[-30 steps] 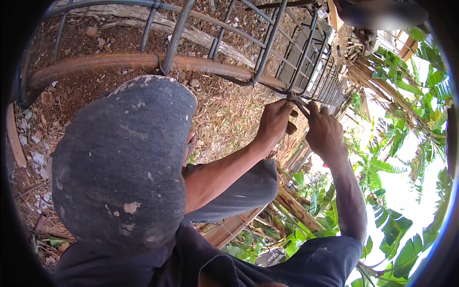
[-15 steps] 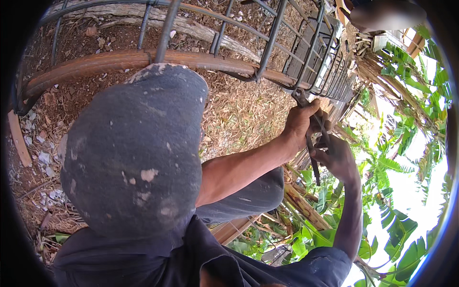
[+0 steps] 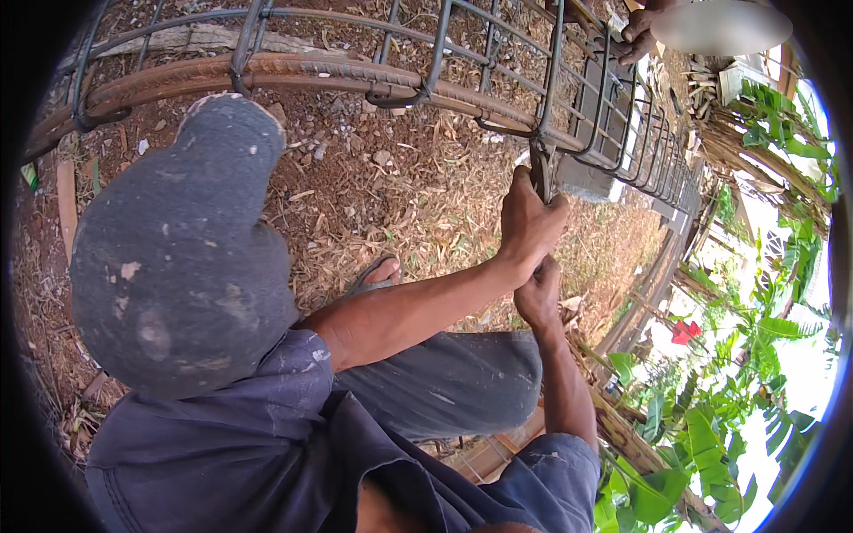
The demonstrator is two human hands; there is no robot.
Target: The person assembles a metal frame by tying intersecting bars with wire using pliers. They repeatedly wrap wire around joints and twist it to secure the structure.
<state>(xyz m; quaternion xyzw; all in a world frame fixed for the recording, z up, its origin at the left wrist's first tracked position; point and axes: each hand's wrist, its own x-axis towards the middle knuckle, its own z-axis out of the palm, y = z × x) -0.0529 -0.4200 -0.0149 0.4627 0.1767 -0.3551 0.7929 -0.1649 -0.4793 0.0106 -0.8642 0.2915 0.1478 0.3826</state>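
Observation:
My left hand [image 3: 531, 218] is closed around a pair of dark metal pincers [image 3: 539, 169]. Their jaws meet the lower edge of a steel reinforcement cage [image 3: 551, 98], where a bent hoop crosses a thick rusty bar [image 3: 302, 71]. Just under the left wrist, my right hand [image 3: 540, 293] is closed in line with the tool, apparently around the end of its handles. The handles' lower part is hidden behind my left hand and wrist.
A co-worker's hand [image 3: 638, 35] touches the cage at the top right. Behind its bars lies a grey slab [image 3: 600, 102]. A big rounded dark grey cloth shape [image 3: 178, 266] with pale spots covers the left. A sandalled foot [image 3: 382, 271] rests on litter-strewn soil; banana leaves [image 3: 711, 462] fill the right.
My right hand has moved left and in below my left wrist, and the pincers have turned to point more upright. The view has shifted; the co-worker's hands now show at the cage.

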